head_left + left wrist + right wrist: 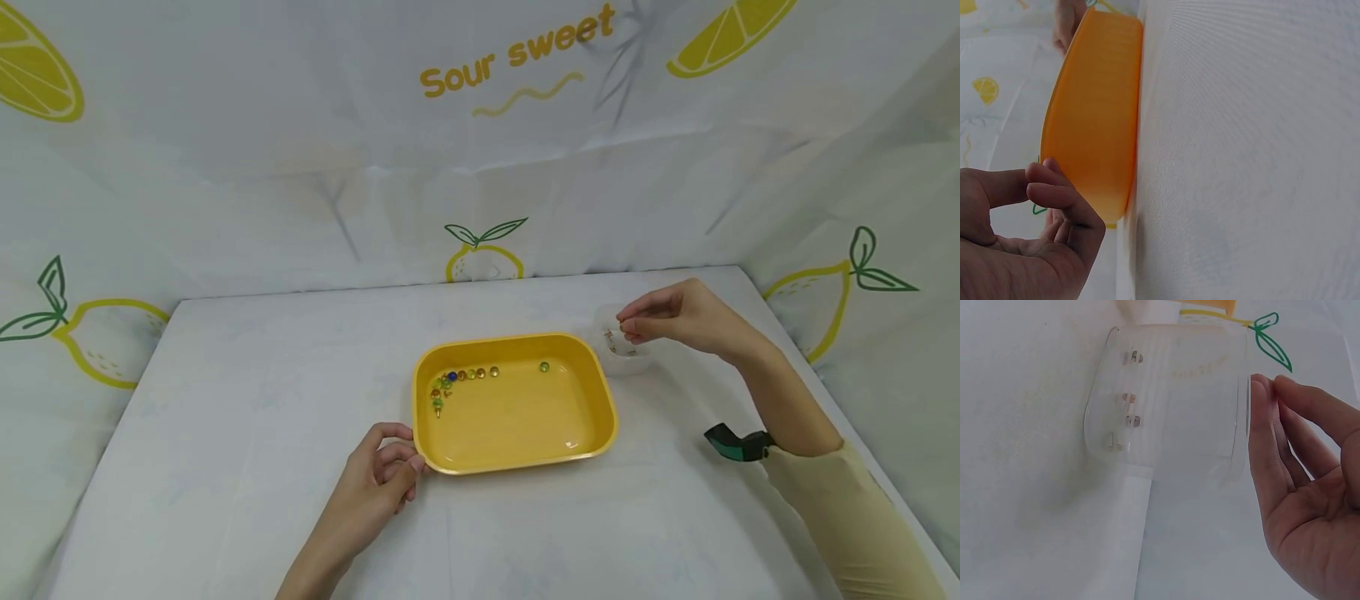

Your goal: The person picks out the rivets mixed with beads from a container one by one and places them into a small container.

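A yellow tray holds several round glass beads in green, amber and blue, mostly along its left and back sides. Small gold-coloured metal pieces lie among them. My left hand pinches the tray's front left corner; the orange-looking wall of that tray is in the left wrist view. On the right, my right hand is above the rim of a clear cup, thumb and fingertips together on what looks like a tiny gold-coloured piece, mostly hidden. Several small metal pieces lie inside the cup.
The white-covered table runs back to a lemon-printed cloth wall, with more cloth at both sides. A black and green strap end sticks out from the right wrist beside the beige sleeve.
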`<action>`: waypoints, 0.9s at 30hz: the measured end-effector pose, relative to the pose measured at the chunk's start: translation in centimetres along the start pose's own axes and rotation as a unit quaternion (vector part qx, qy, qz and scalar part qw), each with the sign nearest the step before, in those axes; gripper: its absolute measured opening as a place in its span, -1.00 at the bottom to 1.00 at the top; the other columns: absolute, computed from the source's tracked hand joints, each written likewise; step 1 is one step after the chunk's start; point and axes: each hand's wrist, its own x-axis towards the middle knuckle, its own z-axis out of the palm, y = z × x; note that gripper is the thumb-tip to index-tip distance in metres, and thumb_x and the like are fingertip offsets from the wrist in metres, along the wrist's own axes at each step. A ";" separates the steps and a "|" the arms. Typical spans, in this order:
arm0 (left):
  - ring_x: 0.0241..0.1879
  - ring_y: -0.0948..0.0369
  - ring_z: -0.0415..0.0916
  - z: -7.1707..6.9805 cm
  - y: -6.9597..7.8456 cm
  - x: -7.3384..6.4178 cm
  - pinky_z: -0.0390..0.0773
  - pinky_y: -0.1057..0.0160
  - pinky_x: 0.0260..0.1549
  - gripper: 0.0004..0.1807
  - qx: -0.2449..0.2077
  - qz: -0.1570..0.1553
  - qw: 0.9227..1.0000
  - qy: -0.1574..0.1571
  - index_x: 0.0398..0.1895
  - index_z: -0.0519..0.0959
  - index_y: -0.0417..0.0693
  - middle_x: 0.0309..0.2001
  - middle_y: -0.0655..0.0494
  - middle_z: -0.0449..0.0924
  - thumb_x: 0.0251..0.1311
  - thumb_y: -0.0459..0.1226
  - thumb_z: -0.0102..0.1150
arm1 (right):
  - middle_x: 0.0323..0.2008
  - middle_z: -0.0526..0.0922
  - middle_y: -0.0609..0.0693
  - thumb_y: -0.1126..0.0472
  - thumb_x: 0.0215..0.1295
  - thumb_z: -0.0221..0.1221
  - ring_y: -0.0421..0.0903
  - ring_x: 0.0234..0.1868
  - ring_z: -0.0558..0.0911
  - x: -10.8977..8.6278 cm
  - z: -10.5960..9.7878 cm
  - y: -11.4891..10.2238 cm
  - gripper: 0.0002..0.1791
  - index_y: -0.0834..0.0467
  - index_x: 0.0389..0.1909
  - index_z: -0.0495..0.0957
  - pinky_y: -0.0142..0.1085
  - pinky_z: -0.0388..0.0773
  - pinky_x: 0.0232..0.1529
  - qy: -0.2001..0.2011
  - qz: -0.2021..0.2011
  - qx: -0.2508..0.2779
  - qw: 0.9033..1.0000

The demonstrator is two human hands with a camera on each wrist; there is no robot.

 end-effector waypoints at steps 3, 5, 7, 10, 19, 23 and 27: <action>-0.45 0.21 0.48 0.0 0.0 0.0 0.42 0.38 -0.54 -0.60 -0.001 0.000 1.000 0.000 0.29 0.42 -0.03 -0.18 -0.02 0.71 0.48 -0.32 0.29 | -0.14 0.90 0.03 0.20 0.51 0.35 -0.01 -0.12 0.89 0.0 0.0 0.1 -0.69 0.35 0.08 0.74 -0.25 0.82 0.00 -0.002 0.007 0.001 1.000; -0.44 0.21 0.48 0.0 0.0 0.0 0.42 0.38 -0.54 -0.60 -0.002 0.001 1.000 0.000 0.29 0.42 -0.03 -0.17 -0.02 0.71 0.48 -0.32 0.29 | -0.15 0.90 0.01 0.21 0.51 0.35 -0.01 -0.13 0.90 0.0 0.0 0.1 -0.70 0.35 0.08 0.74 -0.24 0.82 0.00 -0.002 0.012 0.001 1.000; -0.44 0.21 0.48 0.0 0.0 0.1 0.42 0.38 -0.54 -0.60 -0.002 0.001 1.000 0.000 0.29 0.42 -0.03 -0.17 -0.03 0.71 0.49 -0.32 0.29 | -0.15 0.90 0.02 0.22 0.51 0.35 -0.02 -0.14 0.90 0.1 0.0 0.2 -0.70 0.35 0.08 0.74 -0.25 0.82 -0.01 -0.002 0.015 0.000 1.000; -0.44 0.21 0.48 0.0 -0.1 0.1 0.42 0.37 -0.54 -0.60 -0.002 0.000 1.000 0.000 0.29 0.42 -0.02 -0.17 -0.02 0.71 0.49 -0.32 0.29 | -0.13 0.89 0.08 0.24 0.51 0.35 -0.05 -0.15 0.90 0.2 0.1 0.3 -0.70 0.37 0.09 0.74 -0.25 0.83 -0.04 -0.006 0.014 -0.001 1.000; -0.44 0.21 0.47 0.0 -0.1 0.1 0.42 0.37 -0.54 -0.60 0.000 0.002 1.000 0.000 0.29 0.43 -0.03 -0.18 -0.02 0.71 0.49 -0.32 0.29 | -0.08 0.87 0.19 0.26 0.51 0.34 -0.09 -0.16 0.89 0.2 0.3 0.5 -0.71 0.37 0.10 0.73 -0.26 0.83 -0.04 -0.004 0.024 -0.006 1.000; -0.45 0.22 0.47 0.0 -0.1 0.1 0.41 0.38 -0.54 -0.59 0.000 0.003 1.000 0.000 0.29 0.43 -0.03 -0.19 -0.02 0.71 0.48 -0.32 0.29 | -0.09 0.87 0.19 0.27 0.50 0.34 -0.09 -0.17 0.89 0.2 0.3 0.6 -0.71 0.37 0.09 0.73 -0.26 0.83 -0.05 -0.001 0.021 -0.009 1.000; -0.45 0.22 0.47 0.0 -0.1 0.1 0.42 0.38 -0.54 -0.59 -0.002 0.003 1.000 -0.001 0.29 0.42 -0.03 -0.19 -0.02 0.70 0.48 -0.33 0.29 | -0.10 0.87 0.19 0.28 0.50 0.34 -0.10 -0.19 0.89 0.3 0.4 0.9 -0.72 0.38 0.08 0.73 -0.25 0.83 -0.06 0.001 0.016 -0.008 1.000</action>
